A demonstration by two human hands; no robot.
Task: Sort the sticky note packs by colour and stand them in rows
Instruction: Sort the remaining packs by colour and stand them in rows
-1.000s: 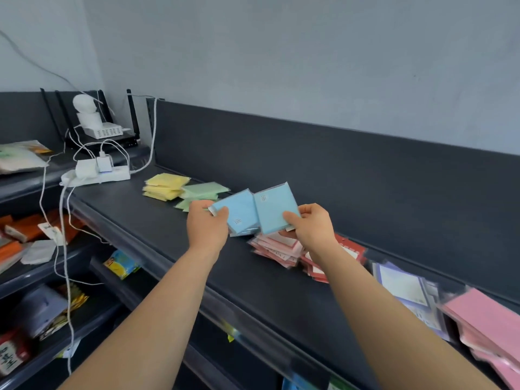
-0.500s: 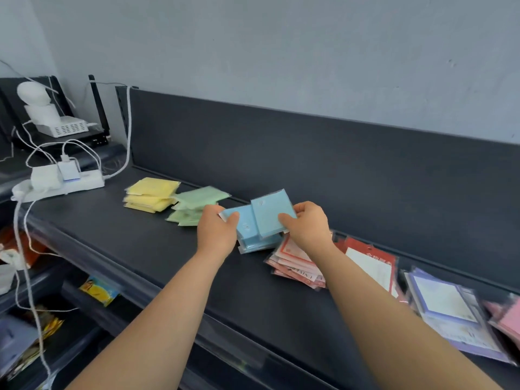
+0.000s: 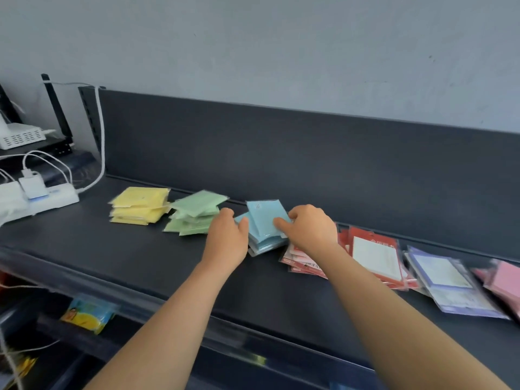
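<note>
Sticky note packs lie in colour piles along a dark shelf (image 3: 140, 249): yellow packs (image 3: 138, 205), green packs (image 3: 195, 212), blue packs (image 3: 264, 223), red packs (image 3: 371, 254), purple packs (image 3: 447, 282) and pink packs (image 3: 503, 282) at the right edge. All lie flat or slanted, none stand upright. My left hand (image 3: 226, 235) holds the left side of the blue pile, thumb on its edge. My right hand (image 3: 309, 228) pinches the top blue pack at its right side, thumb on top.
A white power strip (image 3: 42, 199) with plugs and cables sits at the shelf's left end, a white device (image 3: 21, 136) behind it. The dark back panel (image 3: 309, 153) rises behind the piles. Lower shelves hold a yellow-blue packet (image 3: 88, 313).
Both hands have come down with the blue packs onto the blue pile on the shelf. The view has shifted right, bringing the purple and pink piles further in.
</note>
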